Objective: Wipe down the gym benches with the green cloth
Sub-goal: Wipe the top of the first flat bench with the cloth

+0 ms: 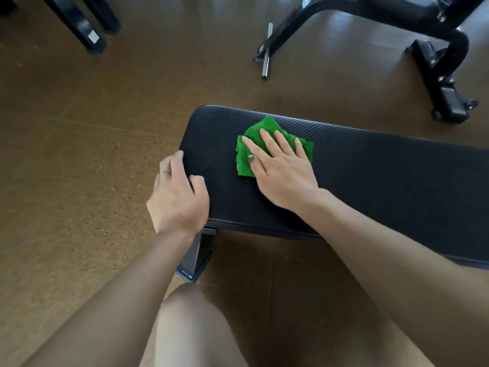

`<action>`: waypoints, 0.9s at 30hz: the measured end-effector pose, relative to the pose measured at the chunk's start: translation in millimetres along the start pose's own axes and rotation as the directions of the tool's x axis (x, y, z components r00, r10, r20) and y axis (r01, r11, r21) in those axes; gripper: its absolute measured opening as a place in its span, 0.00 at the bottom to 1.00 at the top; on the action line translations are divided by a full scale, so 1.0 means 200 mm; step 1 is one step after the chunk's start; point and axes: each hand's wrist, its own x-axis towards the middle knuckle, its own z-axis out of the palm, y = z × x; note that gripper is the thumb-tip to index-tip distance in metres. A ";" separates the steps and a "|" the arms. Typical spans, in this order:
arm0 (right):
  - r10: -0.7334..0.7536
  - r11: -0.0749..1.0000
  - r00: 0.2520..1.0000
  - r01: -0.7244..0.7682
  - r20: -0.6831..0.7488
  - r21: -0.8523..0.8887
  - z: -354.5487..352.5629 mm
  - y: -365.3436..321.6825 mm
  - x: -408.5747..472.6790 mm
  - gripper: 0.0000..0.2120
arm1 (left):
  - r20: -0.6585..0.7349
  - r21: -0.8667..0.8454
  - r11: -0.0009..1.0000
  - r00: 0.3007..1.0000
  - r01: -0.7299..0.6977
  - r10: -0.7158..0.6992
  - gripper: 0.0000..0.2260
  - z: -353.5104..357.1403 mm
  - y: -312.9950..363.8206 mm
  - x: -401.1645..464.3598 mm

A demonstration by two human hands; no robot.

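I am pressing my right hand (pixel 280 170) flat, fingers straight and spread, on the green cloth (pixel 264 139), which is lying crumpled on the black padded worktop (pixel 370 181) near its left end. My left hand (pixel 178 193) is gripping that end's near corner, fingers curled over the edge. A grey leg (pixel 197 256) is showing below the pad. Black machine frames (pixel 436 62) are standing on the brown floor (pixel 79 154) beyond.
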 end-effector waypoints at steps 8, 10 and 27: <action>-0.124 0.991 0.992 0.126 0.034 -0.035 0.07 -0.14 -0.40 0.25 | -0.007 -0.024 1.000 1.000 -0.009 0.009 0.24 0.02 -0.02 0.00; -0.152 0.988 0.988 0.153 0.028 -0.038 0.05 -0.11 -0.30 0.25 | -0.017 -0.027 1.000 1.000 -0.015 0.014 0.24 0.02 -0.03 0.00; -0.342 0.936 0.940 0.340 -0.005 -0.090 0.07 -0.11 -0.28 0.25 | -0.066 -0.095 0.995 0.998 -0.007 0.001 0.28 0.02 -0.03 0.00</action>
